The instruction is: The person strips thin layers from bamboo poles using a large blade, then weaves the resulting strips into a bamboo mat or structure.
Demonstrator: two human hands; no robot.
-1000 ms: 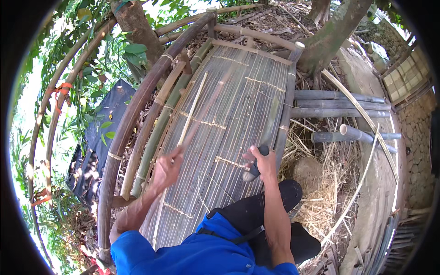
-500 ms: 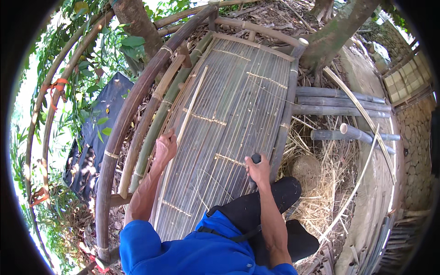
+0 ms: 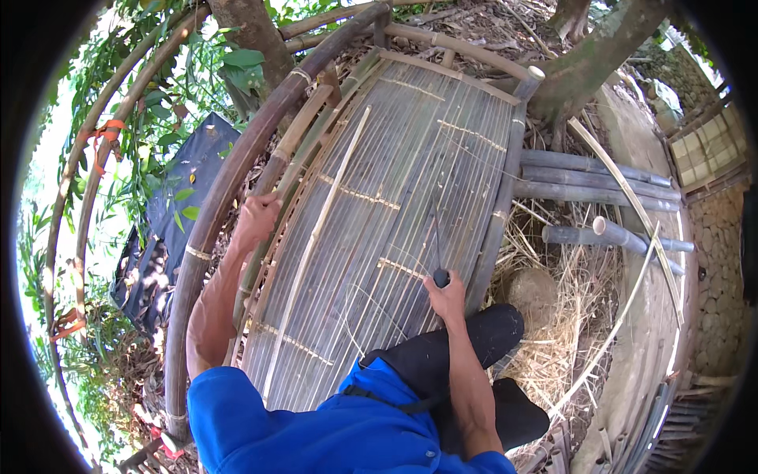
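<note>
A bamboo slat bench (image 3: 355, 261) spreads in front of me, its narrow slats tied across by pale lashings. In my right hand (image 3: 447, 296), closed near the right edge of the slats, is a black-handled tool (image 3: 440, 276). Its thin dark shaft or blade points away over the slats; which it is I cannot tell. My left hand (image 3: 259, 217) is closed above the green bamboo pole at the bench's left side; whatever its fingers hold is hidden. Between my hands, a loose pale bamboo strip (image 3: 320, 221) lies lengthwise on the slats. A thin curled fibre (image 3: 351, 316) rests near my knee.
Thick bamboo rails (image 3: 225, 174) curve along the left side. Several grey bamboo poles (image 3: 592, 178) jut out at the right, above straw-like shavings (image 3: 572, 316). Long split strips (image 3: 624, 189) lean there too. A tree trunk (image 3: 604, 51) stands behind the far corner.
My left hand has moved left and farther away, off the pale strip's side to the side pole. The tool in my right hand now shows its thin shaft pointing forward.
</note>
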